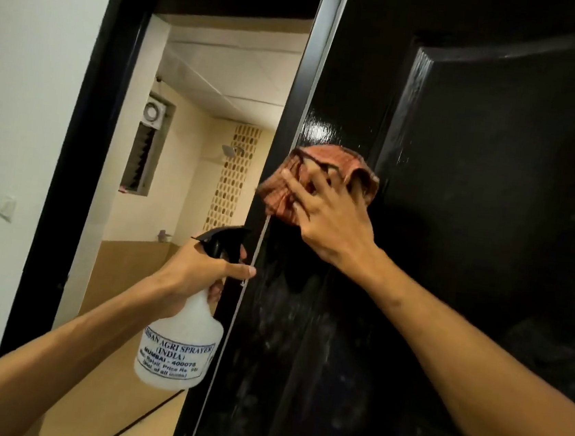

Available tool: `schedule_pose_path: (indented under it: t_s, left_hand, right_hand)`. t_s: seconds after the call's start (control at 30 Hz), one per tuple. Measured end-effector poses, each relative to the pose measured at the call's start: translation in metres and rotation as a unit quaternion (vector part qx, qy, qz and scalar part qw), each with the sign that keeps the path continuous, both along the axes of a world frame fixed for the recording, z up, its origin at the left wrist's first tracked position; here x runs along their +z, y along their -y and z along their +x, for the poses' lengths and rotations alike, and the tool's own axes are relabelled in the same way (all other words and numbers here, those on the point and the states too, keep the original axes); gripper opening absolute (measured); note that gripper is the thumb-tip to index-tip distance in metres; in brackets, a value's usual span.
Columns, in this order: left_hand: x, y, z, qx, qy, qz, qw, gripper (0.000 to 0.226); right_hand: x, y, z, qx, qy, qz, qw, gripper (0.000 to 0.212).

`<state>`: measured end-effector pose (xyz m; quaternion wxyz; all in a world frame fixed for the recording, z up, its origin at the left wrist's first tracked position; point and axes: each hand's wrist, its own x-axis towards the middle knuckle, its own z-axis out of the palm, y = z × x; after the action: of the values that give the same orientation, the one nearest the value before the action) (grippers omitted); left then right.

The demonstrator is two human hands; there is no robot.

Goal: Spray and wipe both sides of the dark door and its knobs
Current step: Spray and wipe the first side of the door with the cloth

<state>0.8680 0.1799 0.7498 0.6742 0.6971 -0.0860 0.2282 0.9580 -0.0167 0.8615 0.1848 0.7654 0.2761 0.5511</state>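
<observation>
Both bare forearms enter from the bottom corners. I record my left hand [197, 272] wrapped round the neck of a translucent white plastic spray bottle [180, 342] with a black trigger head. The index finger is stretched forward and the nozzle points toward the door edge. My right hand [329, 219], fingers spread, presses a crumpled reddish-brown checked cloth [319, 178] against the glossy black panelled door [456, 237], just beside its near edge and above the bottle. The door stands open, filling the right of view, with pale streaks on its lower face. At left, a black door frame [81, 158] opens onto a tiled room with a wall-mounted exhaust fan [154, 112].
</observation>
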Motion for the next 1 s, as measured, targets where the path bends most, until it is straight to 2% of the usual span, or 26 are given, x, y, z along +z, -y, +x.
schedule_pose_path:
  t_s: [0.07, 0.1, 0.17, 0.23, 0.3, 0.4, 0.47, 0.53, 0.6, 0.7, 0.77, 0.83, 0.9, 0.93, 1.0]
  left_hand:
    - [0.0, -0.006, 0.001, 0.008, 0.007, 0.007, 1.0, 0.036]
    - [-0.006, -0.008, -0.001, 0.009, 0.004, 0.007, 1.0, 0.036]
    - [-0.015, -0.007, -0.007, 0.004, 0.003, -0.001, 1.0, 0.035]
    - [-0.025, -0.01, -0.013, 0.004, -0.004, 0.001, 1.0, 0.036]
    - [-0.031, -0.012, -0.018, 0.006, -0.01, 0.001, 1.0, 0.035]
    - [-0.032, -0.014, -0.02, 0.014, -0.018, 0.001, 1.0, 0.03]
    - [-0.037, -0.009, -0.019, 0.015, -0.017, 0.002, 1.0, 0.032]
    - [-0.049, -0.002, -0.017, 0.014, -0.019, 0.006, 1.0, 0.031]
    - [-0.062, 0.004, -0.018, 0.007, -0.022, 0.007, 1.0, 0.029]
    - [-0.078, 0.008, -0.021, -0.003, -0.034, 0.007, 0.999, 0.026]
    - [-0.084, 0.01, -0.023, -0.003, -0.03, 0.007, 1.0, 0.024]
    - [-0.089, 0.014, -0.02, 0.001, -0.02, 0.001, 1.0, 0.024]
    - [-0.093, 0.023, -0.019, -0.002, -0.012, 0.005, 1.0, 0.023]
    - [-0.097, 0.034, -0.018, -0.012, -0.011, 0.009, 1.0, 0.023]
    - [-0.103, 0.053, -0.02, -0.028, -0.006, 0.018, 0.999, 0.024]
  right_hand:
    - [0.0, -0.01, -0.001, 0.005, 0.018, 0.021, 1.0, 0.06]
    - [-0.026, -0.013, 0.001, 0.009, 0.016, 0.009, 1.0, 0.061]
    - [-0.105, -0.008, 0.004, 0.024, -0.025, -0.064, 0.997, 0.068]
    - [-0.173, 0.002, -0.004, 0.001, -0.108, -0.168, 0.98, 0.072]
    - [-0.179, 0.006, 0.0, -0.011, -0.112, -0.219, 0.969, 0.071]
    - [-0.111, -0.003, 0.003, 0.002, -0.011, -0.076, 0.997, 0.061]
    - [-0.087, 0.002, 0.0, -0.01, -0.002, 0.0, 1.0, 0.061]
    - [-0.122, 0.008, -0.003, 0.003, -0.015, -0.026, 1.0, 0.068]
    - [-0.189, 0.02, -0.011, 0.019, -0.061, -0.12, 0.991, 0.076]
    - [-0.249, 0.045, -0.019, 0.015, -0.131, -0.193, 0.972, 0.073]
    - [-0.223, 0.049, -0.021, 0.026, -0.094, -0.143, 0.985, 0.07]
    - [-0.177, 0.056, -0.027, 0.008, -0.045, -0.015, 0.999, 0.068]
    - [-0.158, 0.07, -0.035, -0.017, -0.035, 0.101, 0.994, 0.064]
    - [-0.17, 0.085, -0.04, -0.022, -0.033, 0.108, 0.993, 0.065]
    - [-0.216, 0.11, -0.05, -0.014, -0.05, 0.017, 0.999, 0.072]
